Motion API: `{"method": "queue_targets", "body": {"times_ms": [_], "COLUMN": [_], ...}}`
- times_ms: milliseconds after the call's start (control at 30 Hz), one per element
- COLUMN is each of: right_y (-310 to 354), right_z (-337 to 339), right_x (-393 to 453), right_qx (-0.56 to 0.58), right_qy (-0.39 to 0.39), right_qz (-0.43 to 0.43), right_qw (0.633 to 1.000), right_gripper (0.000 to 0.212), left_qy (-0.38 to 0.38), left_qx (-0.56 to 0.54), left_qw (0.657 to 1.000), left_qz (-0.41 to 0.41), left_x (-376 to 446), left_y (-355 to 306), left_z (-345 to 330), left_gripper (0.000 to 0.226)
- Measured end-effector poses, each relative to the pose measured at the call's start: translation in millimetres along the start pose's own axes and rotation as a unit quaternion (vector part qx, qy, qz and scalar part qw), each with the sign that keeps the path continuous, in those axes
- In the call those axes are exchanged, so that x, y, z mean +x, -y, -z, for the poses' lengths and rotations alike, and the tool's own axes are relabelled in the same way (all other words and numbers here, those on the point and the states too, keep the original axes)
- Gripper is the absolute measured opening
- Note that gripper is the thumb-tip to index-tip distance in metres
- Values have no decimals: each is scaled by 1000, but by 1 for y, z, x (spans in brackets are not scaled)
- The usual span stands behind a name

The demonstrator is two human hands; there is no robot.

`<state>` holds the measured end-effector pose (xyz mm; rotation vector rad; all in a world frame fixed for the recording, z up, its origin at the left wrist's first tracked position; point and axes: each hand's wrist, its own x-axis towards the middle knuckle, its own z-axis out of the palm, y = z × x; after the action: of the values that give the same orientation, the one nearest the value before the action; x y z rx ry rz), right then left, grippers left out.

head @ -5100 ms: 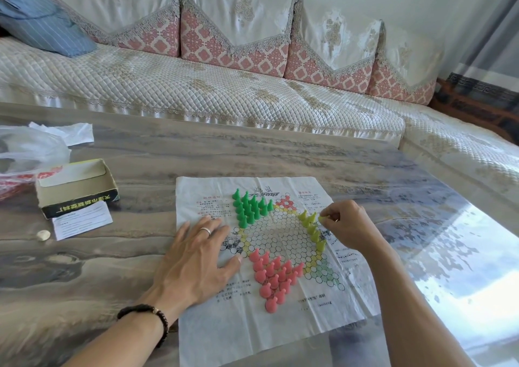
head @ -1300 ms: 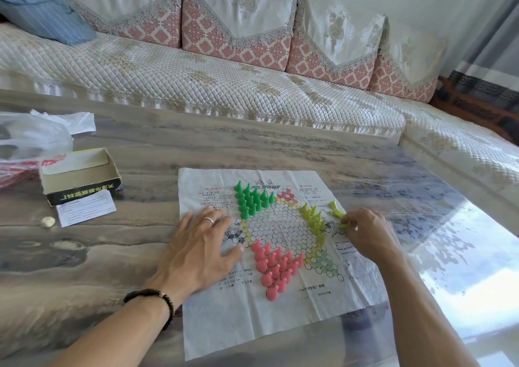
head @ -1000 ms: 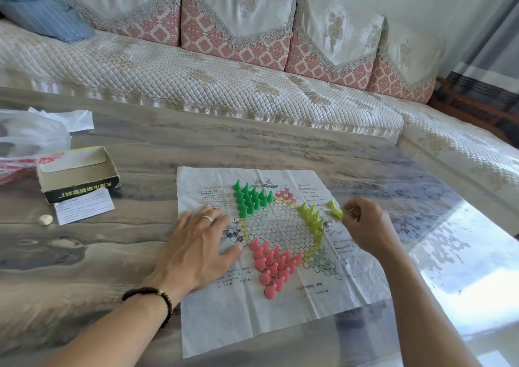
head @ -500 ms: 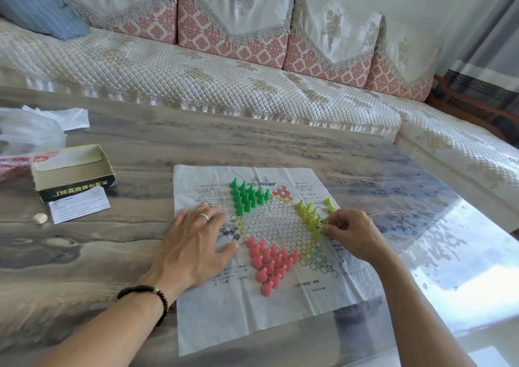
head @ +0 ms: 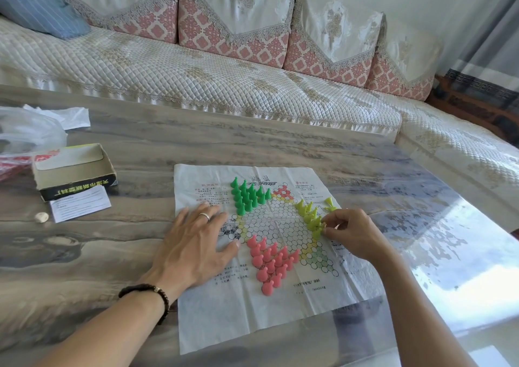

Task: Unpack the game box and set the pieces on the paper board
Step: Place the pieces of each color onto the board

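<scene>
The paper board (head: 224, 316) lies flat on the table. Green pieces (head: 248, 196) stand grouped at its far left corner, pink pieces (head: 271, 262) at the near side, yellow-green pieces (head: 309, 215) at the right. Two loose yellow-green pieces (head: 329, 205) lie just beyond that group. My left hand (head: 193, 243) rests flat on the board's left part, fingers spread. My right hand (head: 351, 232) pinches a yellow-green piece at the near end of the yellow-green group. The open game box (head: 74, 171) sits far left.
A white leaflet (head: 80, 203) and a small pale round object (head: 41, 217) lie by the box. Plastic bags (head: 28, 130) sit at the table's far left. A quilted sofa (head: 224, 74) runs behind the table and along its right.
My right hand picked a yellow-green piece from the loose ones at the right and brought it left and nearer, to the standing yellow-green group. My left hand stayed flat on the board.
</scene>
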<state>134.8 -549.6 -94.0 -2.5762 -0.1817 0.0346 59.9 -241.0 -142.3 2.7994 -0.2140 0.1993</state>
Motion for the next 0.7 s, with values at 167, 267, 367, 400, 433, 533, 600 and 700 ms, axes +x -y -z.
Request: {"method": "queue_targets", "body": {"times_ms": [167, 267, 367, 400, 433, 533, 600, 700], "right_y": [-7, -18, -27, -29, -30, -29, -29, -28], "right_z": [13, 20, 20, 20, 21, 22, 22, 20], "right_x": [-3, -7, -11, -12, -13, -13, -12, -10], "right_qx": [-1, -25, -64, -72, -76, -72, -81, -97], "right_qy": [-122, -185, -159, -148, -139, -115, -104, -100], "right_qz": [-21, -62, -84, -84, -84, -93, -99, -96], "right_qw": [992, 980, 982, 983, 984, 986, 986, 985], "right_gripper": [15, 16, 17, 17, 17, 11, 7, 18], "left_qy": [-4, -4, -4, -3, -4, -7, -6, -5], "left_qx": [0, -3, -6, -4, -4, -6, -8, -3], "left_qw": [1000, 1000, 1000, 1000, 1000, 1000, 1000, 1000], "left_qz": [0, 0, 1, 1, 1, 0, 1, 1], "left_x": [-1, -1, 0, 0, 0, 0, 0, 0], "left_y": [0, 1, 0, 0, 0, 1, 1, 2], "left_z": [-1, -1, -1, -1, -1, -2, -3, -3], "left_gripper": [79, 77, 72, 73, 75, 79, 78, 79]}}
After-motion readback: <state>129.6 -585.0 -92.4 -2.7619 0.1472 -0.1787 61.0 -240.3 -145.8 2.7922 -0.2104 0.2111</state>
